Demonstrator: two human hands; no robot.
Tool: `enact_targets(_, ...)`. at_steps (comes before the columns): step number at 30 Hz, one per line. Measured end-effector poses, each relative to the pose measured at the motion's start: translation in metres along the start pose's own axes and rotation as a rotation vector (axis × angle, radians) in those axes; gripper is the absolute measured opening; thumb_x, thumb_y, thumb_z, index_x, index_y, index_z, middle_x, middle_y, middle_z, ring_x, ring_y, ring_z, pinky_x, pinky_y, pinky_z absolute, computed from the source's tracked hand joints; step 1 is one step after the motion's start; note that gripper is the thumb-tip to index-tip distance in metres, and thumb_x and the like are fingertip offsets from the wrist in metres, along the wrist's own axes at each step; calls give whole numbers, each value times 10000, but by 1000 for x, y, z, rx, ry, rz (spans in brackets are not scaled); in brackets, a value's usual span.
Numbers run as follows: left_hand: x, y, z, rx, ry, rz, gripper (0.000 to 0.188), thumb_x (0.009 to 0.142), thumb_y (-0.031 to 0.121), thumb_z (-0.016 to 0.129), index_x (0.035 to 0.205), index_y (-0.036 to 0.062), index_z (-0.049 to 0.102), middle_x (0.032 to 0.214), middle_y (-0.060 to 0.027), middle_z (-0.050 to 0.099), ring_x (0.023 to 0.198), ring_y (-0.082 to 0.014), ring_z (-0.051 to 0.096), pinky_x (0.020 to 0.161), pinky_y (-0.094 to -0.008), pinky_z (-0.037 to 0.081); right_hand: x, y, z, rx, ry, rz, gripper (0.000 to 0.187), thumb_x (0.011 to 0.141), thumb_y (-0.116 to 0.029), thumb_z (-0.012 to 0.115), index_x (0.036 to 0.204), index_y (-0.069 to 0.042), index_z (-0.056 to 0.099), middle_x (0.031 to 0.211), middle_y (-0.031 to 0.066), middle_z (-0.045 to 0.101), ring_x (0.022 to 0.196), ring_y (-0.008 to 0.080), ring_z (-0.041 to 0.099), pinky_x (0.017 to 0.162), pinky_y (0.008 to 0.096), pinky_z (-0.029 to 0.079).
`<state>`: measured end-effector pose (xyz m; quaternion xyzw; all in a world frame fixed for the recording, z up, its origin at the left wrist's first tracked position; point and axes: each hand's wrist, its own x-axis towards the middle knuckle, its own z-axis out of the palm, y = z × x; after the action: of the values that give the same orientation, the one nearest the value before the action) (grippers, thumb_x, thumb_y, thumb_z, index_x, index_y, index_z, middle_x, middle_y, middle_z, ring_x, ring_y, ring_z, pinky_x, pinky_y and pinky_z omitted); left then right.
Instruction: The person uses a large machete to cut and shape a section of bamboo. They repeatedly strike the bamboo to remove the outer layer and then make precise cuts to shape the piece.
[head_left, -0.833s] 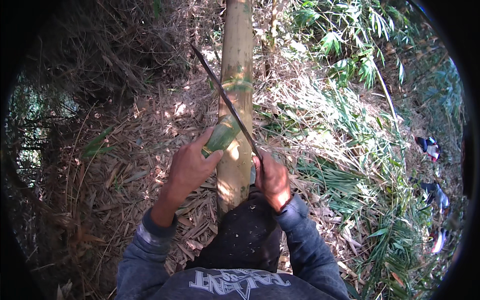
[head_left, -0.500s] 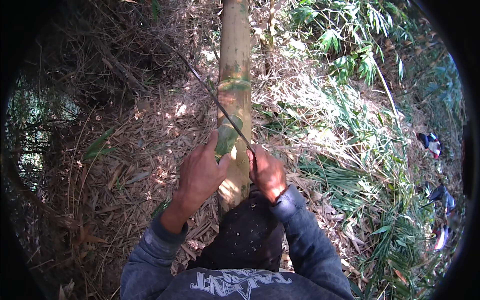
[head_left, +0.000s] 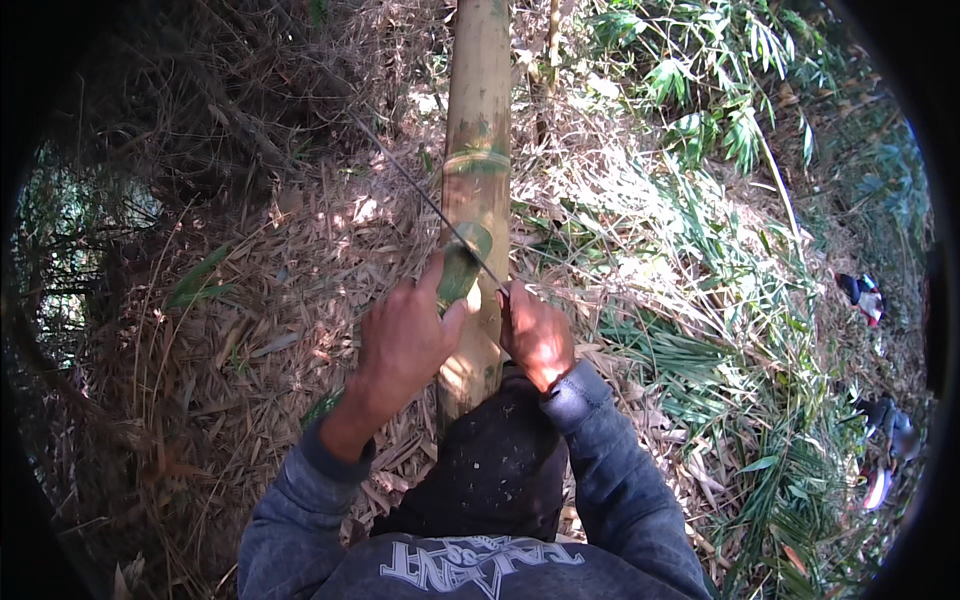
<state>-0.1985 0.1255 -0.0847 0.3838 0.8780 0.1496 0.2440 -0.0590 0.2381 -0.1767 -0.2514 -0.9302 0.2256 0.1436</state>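
A thick yellow-tan bamboo pole (head_left: pixel 478 110) runs from the far side toward me, with my dark-trousered leg (head_left: pixel 500 460) over its near end. My left hand (head_left: pixel 405 330) grips a short green piece of bamboo (head_left: pixel 458 272) against the pole, its forefinger and thumb along the piece's sides. A handle is closed inside my right hand (head_left: pixel 538 335), at the pole's right side. From it a long thin blade (head_left: pixel 420 190) reaches up and left, crossing over the green piece and the pole. The blade shows nearly edge-on, so its exact kind is unclear; the handle is mostly hidden.
Dry bamboo leaves (head_left: pixel 290 350) cover the ground on the left, below tangled dark twigs (head_left: pixel 240 110). Cut green foliage (head_left: pixel 680 355) lies to the right. A thin upright stem (head_left: pixel 553 50) stands behind the pole. At the far right edge, people (head_left: pixel 885 425) appear, small and blurred.
The view has shifted slightly, moving the pole a little to the right. The blade lies at a slightly different angle across the green piece. Both hands keep their holds.
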Motion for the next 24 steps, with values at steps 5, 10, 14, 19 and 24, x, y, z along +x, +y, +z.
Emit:
enact_targets(5,2,-12,1,-56,51,39,628,870,277,645,1413,29,449,1017,-254,668,939,-425,652,800,-481,515,8,-20,-14,234,253,-72,127,968,-162,564,1007,-43,582,766,162,657,602,357,642,514,451,506)
enact_targets(10,4,-5,-3,-52,23,23,623,866,273,644,1409,32,457,1016,-257,674,939,-428,654,798,-481,517,4,-1,-3,30,-44,8,151,968,-195,546,974,-47,518,774,163,659,604,354,647,509,442,510)
enact_targets(14,4,-7,-4,-51,17,3,620,861,269,644,1415,55,464,1019,-250,677,941,-419,658,802,-476,519,0,3,15,14,39,3,150,946,-156,573,1051,-56,535,748,174,655,615,372,650,514,478,502)
enact_targets(19,5,-20,-8,-112,12,74,623,853,279,665,1408,63,483,1128,-227,664,980,-409,656,842,-471,521,3,9,0,-43,28,-39,132,938,-150,567,1046,-76,556,819,146,669,627,369,652,528,455,516)
enact_targets(24,18,-48,7,-208,46,210,649,853,292,694,1419,56,481,1265,-230,619,1098,-374,638,941,-422,495,5,9,-38,276,-16,8,130,965,-161,578,1023,-49,546,672,184,599,567,376,610,513,469,446)
